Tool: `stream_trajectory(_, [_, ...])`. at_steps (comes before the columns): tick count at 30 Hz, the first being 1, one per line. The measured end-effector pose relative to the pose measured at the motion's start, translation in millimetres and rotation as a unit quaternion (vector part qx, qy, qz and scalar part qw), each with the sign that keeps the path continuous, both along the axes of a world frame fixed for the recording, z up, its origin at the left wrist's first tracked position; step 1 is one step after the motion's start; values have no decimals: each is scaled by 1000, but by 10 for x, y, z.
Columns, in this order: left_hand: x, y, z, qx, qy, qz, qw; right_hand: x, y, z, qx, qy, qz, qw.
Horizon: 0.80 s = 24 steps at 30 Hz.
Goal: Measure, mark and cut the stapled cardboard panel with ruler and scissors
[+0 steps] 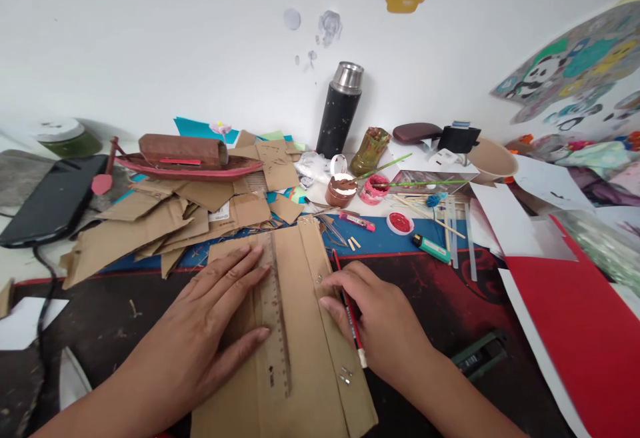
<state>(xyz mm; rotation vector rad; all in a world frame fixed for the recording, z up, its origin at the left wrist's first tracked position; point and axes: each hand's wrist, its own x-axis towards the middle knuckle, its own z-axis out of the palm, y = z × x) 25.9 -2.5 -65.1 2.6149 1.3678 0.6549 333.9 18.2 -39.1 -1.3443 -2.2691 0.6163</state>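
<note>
A piece of brown cardboard [305, 331] lies in front of me, with a long crease down its right part. On it rests a clear plastic ruler [277, 331], running lengthwise. My left hand [220, 311] is spread flat on the cardboard, its fingertips and thumb at the ruler's left edge. At the cardboard's right edge is my right hand [373, 315], closed around a red and black pencil [354, 325] with a white end towards me. Its thumb and forefinger meet at the cardboard's edge. Small shiny bits [345, 377] lie on the cardboard near the crease.
Behind are cardboard scraps [135, 241], a model boat [185, 161], a black flask [340, 111] and paint jars [341, 190]. To the right lie a green utility knife [431, 249], a dark green tool [480, 356] and a red sheet [575, 331]. A phone [53, 191] is at left.
</note>
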Motion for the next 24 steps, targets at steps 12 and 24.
stream_trajectory(12, [20, 4, -1, 17, 18, 1, 1000, -10, -3, 17, 6, -16, 4, 1000])
stream_trajectory(24, [53, 1, 48, 46, 34, 8, 998, -41, -14, 91, -40, -40, -1, 998])
